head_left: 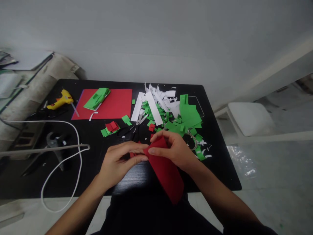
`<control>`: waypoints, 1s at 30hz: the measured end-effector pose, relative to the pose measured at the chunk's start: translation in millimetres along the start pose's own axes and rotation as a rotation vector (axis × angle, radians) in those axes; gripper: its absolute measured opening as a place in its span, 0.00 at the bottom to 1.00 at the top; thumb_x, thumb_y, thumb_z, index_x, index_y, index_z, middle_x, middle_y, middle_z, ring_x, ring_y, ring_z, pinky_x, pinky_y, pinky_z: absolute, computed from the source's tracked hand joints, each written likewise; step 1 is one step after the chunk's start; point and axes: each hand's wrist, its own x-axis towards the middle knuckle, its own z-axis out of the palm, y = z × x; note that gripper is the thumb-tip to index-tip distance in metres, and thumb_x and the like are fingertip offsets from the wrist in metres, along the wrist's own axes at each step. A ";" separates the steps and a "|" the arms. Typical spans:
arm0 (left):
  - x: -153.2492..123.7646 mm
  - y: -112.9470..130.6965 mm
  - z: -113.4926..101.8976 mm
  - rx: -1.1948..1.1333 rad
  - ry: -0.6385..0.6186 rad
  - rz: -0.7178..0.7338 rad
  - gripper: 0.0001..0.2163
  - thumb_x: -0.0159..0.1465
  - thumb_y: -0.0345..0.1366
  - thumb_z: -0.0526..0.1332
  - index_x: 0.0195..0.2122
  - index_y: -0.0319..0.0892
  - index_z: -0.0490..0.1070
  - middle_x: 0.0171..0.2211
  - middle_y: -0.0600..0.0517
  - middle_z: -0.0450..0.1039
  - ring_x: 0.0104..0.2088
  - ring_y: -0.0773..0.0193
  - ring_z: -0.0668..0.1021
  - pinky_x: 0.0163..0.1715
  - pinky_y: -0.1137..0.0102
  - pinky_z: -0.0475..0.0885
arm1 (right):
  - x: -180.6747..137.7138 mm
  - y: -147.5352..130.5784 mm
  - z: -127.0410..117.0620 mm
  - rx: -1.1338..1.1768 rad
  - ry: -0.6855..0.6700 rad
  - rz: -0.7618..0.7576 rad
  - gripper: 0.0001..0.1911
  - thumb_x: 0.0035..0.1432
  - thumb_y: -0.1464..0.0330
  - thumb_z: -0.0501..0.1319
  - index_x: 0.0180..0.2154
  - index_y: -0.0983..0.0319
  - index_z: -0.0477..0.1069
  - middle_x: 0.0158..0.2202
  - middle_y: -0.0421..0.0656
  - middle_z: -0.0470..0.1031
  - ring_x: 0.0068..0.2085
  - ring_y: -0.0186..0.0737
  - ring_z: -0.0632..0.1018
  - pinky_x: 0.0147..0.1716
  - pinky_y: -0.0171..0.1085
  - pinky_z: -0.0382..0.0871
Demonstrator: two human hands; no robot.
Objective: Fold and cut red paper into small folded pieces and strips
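My right hand point(172, 148) pinches the upper end of a folded strip of red paper point(168, 178), which slants down past the table's front edge. My left hand point(124, 158) is closed at the same end, fingers and thumb meeting the paper. A smaller red piece point(133, 154) shows among the left fingers, partly covered. Just beyond the hands lie scissors point(138, 122) with open blades, a small stack of red and green paper pieces point(112, 126) and a heap of green scraps point(155, 112).
On the black table point(97, 176), a yellow glue gun point(62, 99) lies at the far left beside red sheets point(117, 101). White paper strips point(153, 107), green sheets point(190, 114) and a tape roll point(192, 140) lie right of centre. A white cable point(79, 156) loops over the left side.
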 end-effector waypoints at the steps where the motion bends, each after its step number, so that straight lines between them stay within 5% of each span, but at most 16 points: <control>1: 0.3 0.0 0.1 0.000 -0.002 0.007 0.15 0.60 0.32 0.76 0.48 0.49 0.84 0.37 0.52 0.86 0.35 0.65 0.85 0.37 0.75 0.80 | -0.2 -0.3 -0.2 0.001 -0.001 0.002 0.16 0.48 0.63 0.78 0.38 0.58 0.79 0.35 0.38 0.81 0.33 0.35 0.78 0.32 0.35 0.71; 30: 5.1 -2.2 -4.1 0.031 -0.071 0.150 0.13 0.63 0.29 0.73 0.49 0.42 0.82 0.39 0.50 0.85 0.38 0.66 0.86 0.39 0.75 0.80 | 1.6 -4.3 -5.6 0.064 -0.074 0.022 0.17 0.46 0.67 0.80 0.38 0.59 0.79 0.34 0.36 0.80 0.32 0.32 0.79 0.32 0.33 0.72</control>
